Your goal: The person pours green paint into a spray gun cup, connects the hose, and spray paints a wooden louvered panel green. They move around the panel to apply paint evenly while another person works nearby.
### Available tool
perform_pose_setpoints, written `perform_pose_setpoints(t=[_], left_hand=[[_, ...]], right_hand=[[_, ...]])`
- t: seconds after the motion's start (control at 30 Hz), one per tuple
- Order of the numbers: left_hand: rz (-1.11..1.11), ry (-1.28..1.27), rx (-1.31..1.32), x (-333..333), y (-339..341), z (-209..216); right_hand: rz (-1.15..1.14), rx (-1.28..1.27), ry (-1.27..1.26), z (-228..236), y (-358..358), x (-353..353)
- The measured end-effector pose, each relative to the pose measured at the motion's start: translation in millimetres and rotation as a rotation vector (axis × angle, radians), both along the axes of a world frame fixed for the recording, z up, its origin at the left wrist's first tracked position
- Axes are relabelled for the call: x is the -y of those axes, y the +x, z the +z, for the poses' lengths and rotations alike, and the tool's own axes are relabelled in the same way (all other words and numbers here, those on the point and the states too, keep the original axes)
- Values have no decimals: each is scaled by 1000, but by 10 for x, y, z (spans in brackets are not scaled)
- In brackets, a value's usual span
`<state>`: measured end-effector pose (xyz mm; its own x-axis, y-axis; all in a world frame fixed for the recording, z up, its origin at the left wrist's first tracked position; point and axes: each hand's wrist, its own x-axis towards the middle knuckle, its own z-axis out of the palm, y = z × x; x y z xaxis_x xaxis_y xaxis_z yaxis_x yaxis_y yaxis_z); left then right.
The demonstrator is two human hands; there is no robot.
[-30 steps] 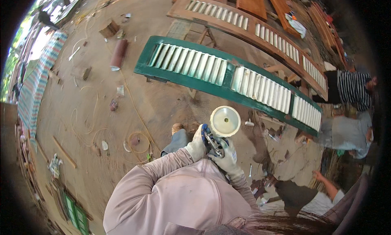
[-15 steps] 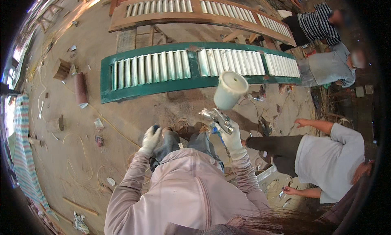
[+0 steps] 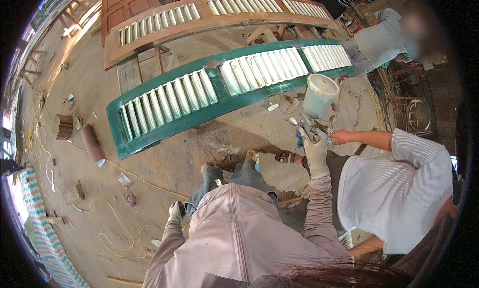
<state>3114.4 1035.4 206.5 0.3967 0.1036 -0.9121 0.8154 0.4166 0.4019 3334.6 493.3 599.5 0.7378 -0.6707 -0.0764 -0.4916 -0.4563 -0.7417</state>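
Note:
My gloved right hand point(image 3: 315, 156) is wrapped round the grip of a metal spray gun point(image 3: 310, 126). A pale, lidded paint cup point(image 3: 321, 97) stands on top of the gun, slightly tilted. Beyond it lies a raised louvered panel point(image 3: 217, 86) with a green frame and white slats, some tinged green. The gun is apart from the panel, near its right end. A co-worker's hand point(image 3: 341, 137) reaches in close beside the gun; whether it touches cannot be seen. My gloved left hand point(image 3: 175, 212) hangs low beside my thigh, dark at the fingers, which are mostly hidden.
Behind the green panel rests a brown louvered panel point(image 3: 149, 41) on wooden supports. A co-worker in a white shirt point(image 3: 394, 188) stands close at my right; another person point(image 3: 379, 43) is at the far right. A reddish-brown roll point(image 3: 92, 144), a wood block point(image 3: 63, 127) and a yellow hose point(image 3: 149, 183) lie left.
My right hand has carried the spray gun to the right, toward the co-worker, whose arm now reaches close to it. My left hand has dropped lower. The whole view has turned.

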Motion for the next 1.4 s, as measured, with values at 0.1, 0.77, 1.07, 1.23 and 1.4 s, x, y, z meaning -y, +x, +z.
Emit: perform_pose_setpoints(t=[0.1, 0.77, 1.07, 1.23, 1.4], left_hand=[[-86, 117, 66, 208, 378, -9], [166, -18, -39, 600, 1218, 292], [-161, 114, 187, 1307, 1485, 288], [-25, 7, 41, 1345, 1806, 436], [-39, 125, -59, 1256, 1857, 473]], right_hand=[[-6, -43, -226, -38, 15, -13], [174, 83, 98, 21, 259, 710], [-55, 47, -400, 93, 324, 1557], [79, 81, -359, 185, 353, 1471], [350, 177, -330, 268, 195, 1087]])
